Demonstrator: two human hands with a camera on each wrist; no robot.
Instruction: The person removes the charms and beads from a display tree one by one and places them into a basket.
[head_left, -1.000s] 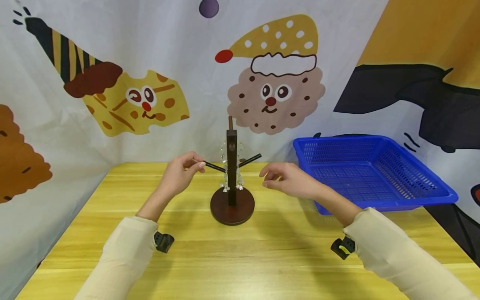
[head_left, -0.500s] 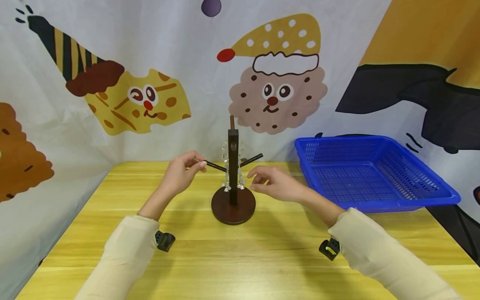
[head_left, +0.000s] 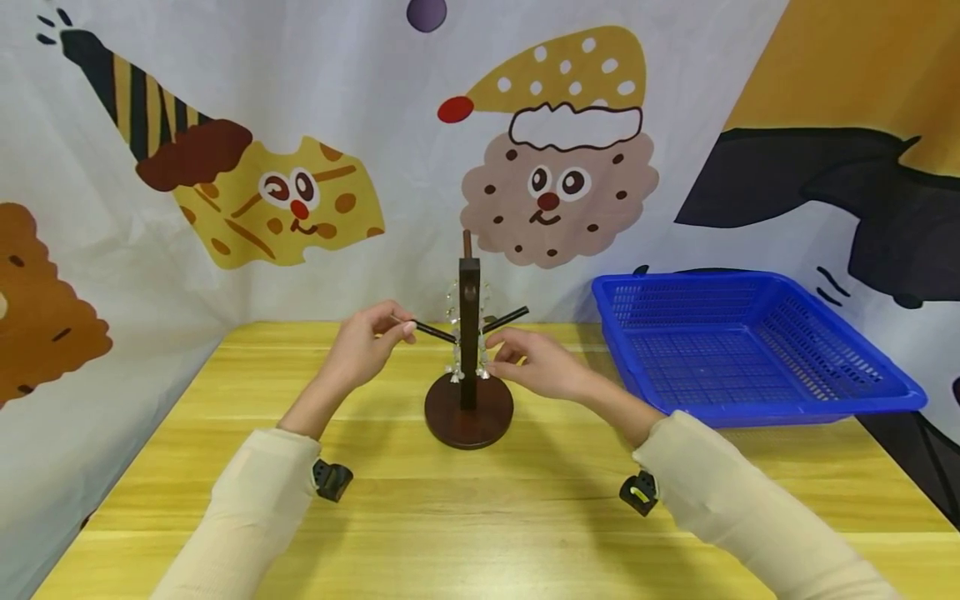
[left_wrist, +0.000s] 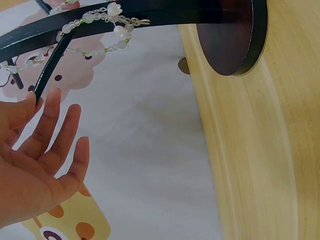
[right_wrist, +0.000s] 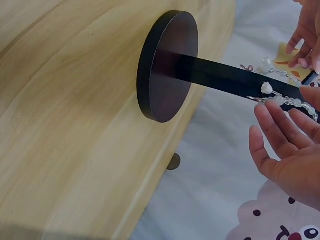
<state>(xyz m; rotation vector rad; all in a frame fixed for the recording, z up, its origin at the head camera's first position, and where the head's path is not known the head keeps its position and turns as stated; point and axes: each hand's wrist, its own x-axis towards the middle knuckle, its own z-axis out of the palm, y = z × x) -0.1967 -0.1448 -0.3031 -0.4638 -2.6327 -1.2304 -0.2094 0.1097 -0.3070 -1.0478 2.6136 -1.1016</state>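
Observation:
A dark wooden display stand (head_left: 469, 342) with a round base (head_left: 468, 425) stands upright on the table. Strings of clear and white beads hang on both sides of its post; the right-side beaded bracelet (right_wrist: 296, 102) carries a white flower charm (right_wrist: 267, 88). My left hand (head_left: 366, 343) pinches the tip of the left peg (head_left: 435, 332) between thumb and finger, its other fingers spread. At the right side of the post, the fingertips of my right hand (head_left: 542, 364) are at the beads, loosely bent; whether they grip cannot be told. The right peg (head_left: 508, 317) sticks out above that hand.
A blue plastic basket (head_left: 622, 358) stands to the right, behind the right forearm. A printed cloth (head_left: 420, 167) hangs along the back edge of the wooden table (head_left: 450, 517).
My right hand has moved left from beside the basket to the beads on the stand's right side. The left hand keeps its pinch on the left peg.

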